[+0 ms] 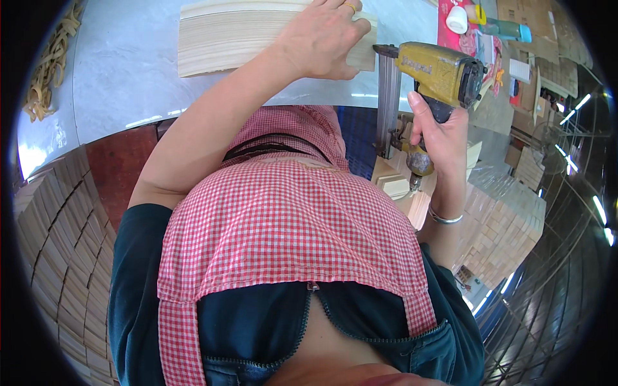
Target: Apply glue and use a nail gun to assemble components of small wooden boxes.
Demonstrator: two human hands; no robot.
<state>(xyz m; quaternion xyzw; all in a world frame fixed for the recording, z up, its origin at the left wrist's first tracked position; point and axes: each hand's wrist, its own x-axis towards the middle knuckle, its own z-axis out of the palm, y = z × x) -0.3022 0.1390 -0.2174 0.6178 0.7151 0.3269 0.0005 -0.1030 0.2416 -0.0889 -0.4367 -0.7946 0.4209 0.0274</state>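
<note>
A pale wooden piece (222, 42) with lengthwise lines lies across the worktable. Near its right end, my left hand (325, 38) grips it, thumb at the near edge and fingers over the top. A ring is on one finger, and the fingertips are partly cut off by the upper edge of the view. My right hand (445, 135) is wrapped around the handle of a worn yellow and black nail gun (438, 67). The gun's dark nose is close to the wood's right end; I cannot tell whether they touch. Its long magazine (388, 96) points down toward my body.
The worktable (122, 77) has a glossy pale top. Wood shavings or strips (55, 64) are heaped at far left. Bottles (505, 29) and a white cup (457, 20) stand at upper right. Stacked wooden pieces (61, 257) rise at left, with another stack (499, 225) at right.
</note>
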